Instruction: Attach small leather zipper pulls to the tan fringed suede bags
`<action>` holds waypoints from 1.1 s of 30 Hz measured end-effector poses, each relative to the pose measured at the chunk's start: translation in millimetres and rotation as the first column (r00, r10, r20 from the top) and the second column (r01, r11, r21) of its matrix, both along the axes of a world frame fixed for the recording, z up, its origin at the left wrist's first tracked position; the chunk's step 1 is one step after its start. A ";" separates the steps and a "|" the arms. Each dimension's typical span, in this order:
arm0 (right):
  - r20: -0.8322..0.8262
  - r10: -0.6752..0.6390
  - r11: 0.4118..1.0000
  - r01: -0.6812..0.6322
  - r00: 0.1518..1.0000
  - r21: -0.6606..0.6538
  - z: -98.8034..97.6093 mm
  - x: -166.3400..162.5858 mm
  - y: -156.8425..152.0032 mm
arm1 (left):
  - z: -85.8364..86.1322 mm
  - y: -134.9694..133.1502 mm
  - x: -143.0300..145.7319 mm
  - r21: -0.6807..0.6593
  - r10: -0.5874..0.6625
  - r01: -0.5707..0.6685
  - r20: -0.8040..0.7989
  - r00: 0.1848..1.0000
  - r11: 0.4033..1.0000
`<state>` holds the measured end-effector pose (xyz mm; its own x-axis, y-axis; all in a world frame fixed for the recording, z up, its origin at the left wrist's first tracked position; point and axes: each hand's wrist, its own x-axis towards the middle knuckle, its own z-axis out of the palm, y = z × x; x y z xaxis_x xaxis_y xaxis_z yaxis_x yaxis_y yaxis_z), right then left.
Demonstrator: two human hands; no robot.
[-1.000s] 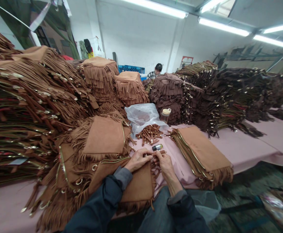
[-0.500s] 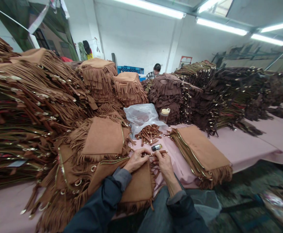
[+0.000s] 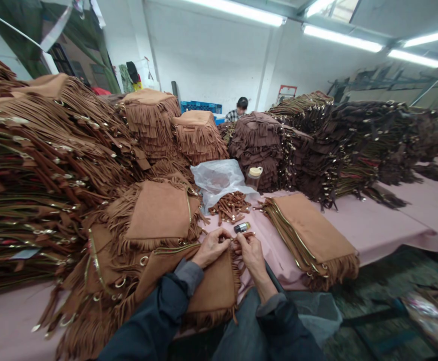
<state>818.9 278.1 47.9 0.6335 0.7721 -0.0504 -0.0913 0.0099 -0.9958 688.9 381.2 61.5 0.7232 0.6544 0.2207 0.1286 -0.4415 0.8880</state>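
Observation:
My left hand [image 3: 214,247] is closed in a pinch at the inner end of a thin brown leather strap [image 3: 249,234]. From the other side my right hand [image 3: 250,252] grips the same strap, whose outer end sticks out past the fingers. Fingertips of both hands nearly meet, and the small part between them is hidden. Beneath my left hand and wrist lies a brown fringed bag [image 3: 212,290] with a gold zip along its top edge. Just beyond my hands a small dark bottle [image 3: 242,227] lies on its side, with a heap of short leather straps [image 3: 229,206] behind it.
Stacked brown bags [image 3: 311,235] sit at right; another fringed bag [image 3: 159,210] lies at left. Tall fringed piles, tan [image 3: 72,125] and dark brown [image 3: 256,145], wall the back. A plastic bag [image 3: 221,178] and lidded jar [image 3: 254,176] stand on the pink-covered table [image 3: 388,220]. A person [image 3: 237,110] is behind.
My right hand has shifted slightly left along the strap, so less of it shows beyond the fingers. My left hand has stayed almost still.

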 end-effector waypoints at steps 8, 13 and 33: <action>0.062 0.025 1.000 -0.026 0.998 0.010 4.9 -3.8 0.7 | 0.9 -2.0 0.2 0.131 -0.011 0.019 -0.059 0.998 0.991; 0.115 0.099 0.995 -0.097 0.988 -0.019 9.5 -1.3 -2.6 | 8.3 -4.3 -1.8 0.022 -0.042 0.042 -0.017 0.999 0.999; 0.240 0.097 0.990 -0.119 0.966 0.078 5.0 -2.7 4.3 | 10.1 -4.2 -4.0 -0.058 -0.049 0.053 0.073 0.996 0.997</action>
